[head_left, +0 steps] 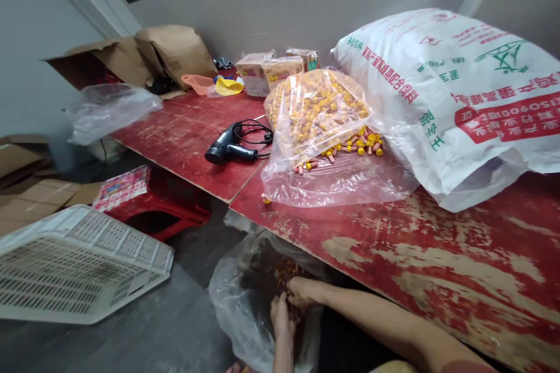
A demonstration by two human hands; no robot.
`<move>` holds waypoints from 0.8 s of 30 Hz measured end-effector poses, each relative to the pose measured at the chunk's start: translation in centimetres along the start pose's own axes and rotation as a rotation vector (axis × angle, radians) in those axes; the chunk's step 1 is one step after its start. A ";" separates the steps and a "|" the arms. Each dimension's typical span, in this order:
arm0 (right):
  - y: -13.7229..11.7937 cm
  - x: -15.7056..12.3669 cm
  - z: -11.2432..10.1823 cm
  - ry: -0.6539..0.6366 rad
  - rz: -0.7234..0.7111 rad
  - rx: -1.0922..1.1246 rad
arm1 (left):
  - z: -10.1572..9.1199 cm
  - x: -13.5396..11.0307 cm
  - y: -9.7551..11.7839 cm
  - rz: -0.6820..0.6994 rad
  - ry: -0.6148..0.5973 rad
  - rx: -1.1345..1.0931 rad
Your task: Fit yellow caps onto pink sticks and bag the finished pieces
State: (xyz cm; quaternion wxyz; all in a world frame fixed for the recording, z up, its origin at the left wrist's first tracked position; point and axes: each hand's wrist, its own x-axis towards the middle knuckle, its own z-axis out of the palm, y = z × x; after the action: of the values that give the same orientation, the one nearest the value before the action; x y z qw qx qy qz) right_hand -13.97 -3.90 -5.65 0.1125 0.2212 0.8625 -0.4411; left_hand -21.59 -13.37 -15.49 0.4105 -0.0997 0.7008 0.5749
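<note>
The left hand [280, 317] and right hand [303, 292] are held close together, fingers bunched; whether anything is pinched cannot be told. They are placed at a crumpled clear plastic bag [231, 309] of small reddish-brown pieces [284, 274], seen below the edge of the scuffed red wooden worktop [437, 256].

Black heat gun [228, 144] on worn red table [179, 140]

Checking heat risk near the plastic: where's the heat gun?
In the head view, the black heat gun lies on the red board table, just left of the clear bag of yellow-capped pieces, its cord looped behind.
</note>
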 end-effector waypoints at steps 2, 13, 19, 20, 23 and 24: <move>0.0 -1.7 -0.3 0.027 -0.026 0.020 | 0.5 -1.3 2.9 0.212 0.078 0.059; 3.2 -22.0 -3.1 0.782 -0.116 0.345 | 23.3 -6.1 19.9 1.067 -0.195 0.826; 10.8 -31.1 -8.1 1.358 0.306 0.242 | 30.9 -4.5 21.7 1.154 -0.269 1.081; 12.7 -32.2 -9.4 1.461 0.380 0.195 | 31.2 -4.1 21.5 1.179 -0.220 1.184; 18.3 -34.0 -14.3 1.493 0.611 -0.092 | 31.2 -3.1 20.8 1.258 -0.052 1.435; 20.0 -34.0 -16.2 1.390 0.708 -0.199 | 31.0 -2.9 20.6 1.282 -0.036 1.466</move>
State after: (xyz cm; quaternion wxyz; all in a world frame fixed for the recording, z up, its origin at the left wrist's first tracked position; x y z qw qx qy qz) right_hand 25.44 9.87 2.81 -0.2997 0.6968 0.6488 -0.0602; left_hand -18.08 19.78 1.35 -0.0092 0.5897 0.7998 0.1119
